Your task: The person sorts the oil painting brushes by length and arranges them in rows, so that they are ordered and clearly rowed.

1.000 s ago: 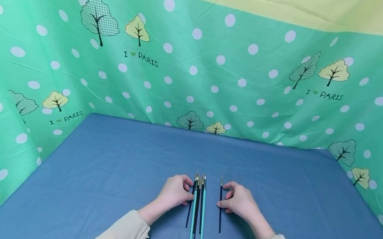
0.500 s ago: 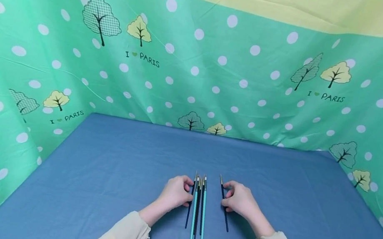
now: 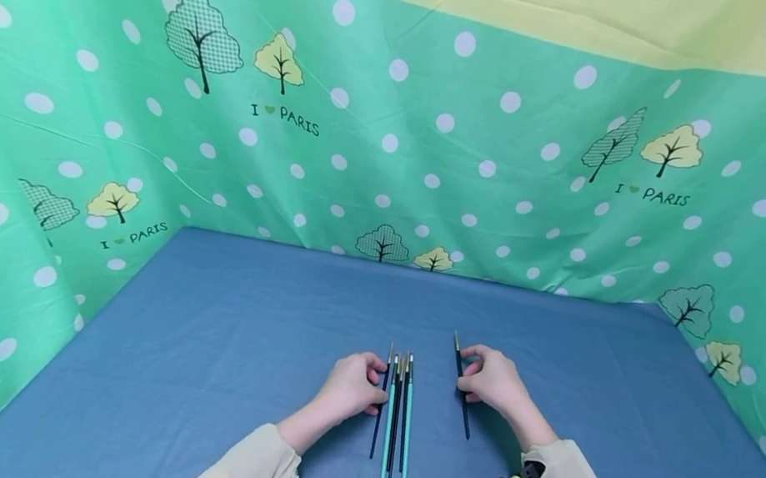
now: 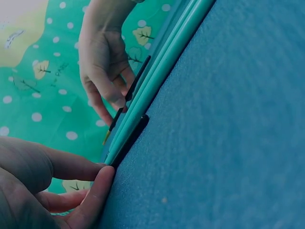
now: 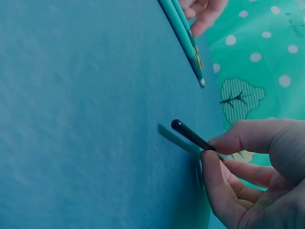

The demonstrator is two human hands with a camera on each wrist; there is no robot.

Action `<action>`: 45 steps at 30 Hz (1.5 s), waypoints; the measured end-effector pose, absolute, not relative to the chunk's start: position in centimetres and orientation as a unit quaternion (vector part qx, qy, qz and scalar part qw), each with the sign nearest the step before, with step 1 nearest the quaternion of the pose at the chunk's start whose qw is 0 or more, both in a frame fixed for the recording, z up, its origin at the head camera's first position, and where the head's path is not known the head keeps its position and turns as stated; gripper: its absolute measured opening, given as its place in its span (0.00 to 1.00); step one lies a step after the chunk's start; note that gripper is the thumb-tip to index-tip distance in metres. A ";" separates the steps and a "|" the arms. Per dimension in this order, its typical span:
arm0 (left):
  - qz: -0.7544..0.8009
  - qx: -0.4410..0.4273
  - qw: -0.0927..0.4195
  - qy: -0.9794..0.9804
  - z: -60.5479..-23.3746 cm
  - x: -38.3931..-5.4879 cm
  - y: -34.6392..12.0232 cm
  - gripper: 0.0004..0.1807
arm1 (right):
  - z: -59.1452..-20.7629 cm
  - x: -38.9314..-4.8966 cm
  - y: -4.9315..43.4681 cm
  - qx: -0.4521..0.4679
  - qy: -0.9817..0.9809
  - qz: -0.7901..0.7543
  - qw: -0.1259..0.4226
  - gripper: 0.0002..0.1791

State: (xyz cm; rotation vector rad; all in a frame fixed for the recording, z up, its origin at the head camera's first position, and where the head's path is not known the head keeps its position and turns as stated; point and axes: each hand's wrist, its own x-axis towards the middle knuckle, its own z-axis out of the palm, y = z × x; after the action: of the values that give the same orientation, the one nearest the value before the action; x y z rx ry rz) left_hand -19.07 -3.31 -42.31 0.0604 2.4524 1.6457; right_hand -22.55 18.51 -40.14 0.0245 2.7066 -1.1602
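In the head view, several paintbrushes lie side by side on the blue cloth, bristles pointing away; two have turquoise handles [image 3: 403, 471], others black. My left hand [image 3: 351, 382] pinches the leftmost black paintbrush [image 3: 375, 436] near its ferrule, at the row's left side. Off to the right, my right hand [image 3: 492, 378] holds another black paintbrush [image 3: 465, 416] between thumb and fingers, tilted with its bristles toward the upper left. The right wrist view shows this paintbrush's rounded handle end [image 5: 183, 129] just above the cloth, casting a shadow.
A blue cloth [image 3: 252, 293] covers the table. Behind and at both sides hangs a green curtain [image 3: 332, 180] with white dots and printed trees. Black wrist cameras are strapped at both cuffs, low over the table.
My right hand has carried its black paintbrush right and then away from me, turning it to slant more. The left hand and the paintbrush row stay almost still.
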 end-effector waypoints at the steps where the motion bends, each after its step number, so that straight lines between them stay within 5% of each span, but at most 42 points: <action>1: 0.555 0.020 0.094 0.826 -42.3 -19.1 -3.3 0.20 | -40.1 -22.8 18.6 0.008 0.913 -0.396 0.098 0.26; 45: 0.568 0.007 0.105 0.817 -42.5 -19.2 -3.4 0.20 | -40.6 -31.5 19.0 0.049 0.880 -0.459 0.109 0.26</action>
State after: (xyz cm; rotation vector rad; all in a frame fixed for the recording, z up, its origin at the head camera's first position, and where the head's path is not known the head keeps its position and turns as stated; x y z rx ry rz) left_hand -19.22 -3.43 -42.49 0.0203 2.4075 1.6736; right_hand -31.52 19.03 -40.62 0.1451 2.5881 -1.3495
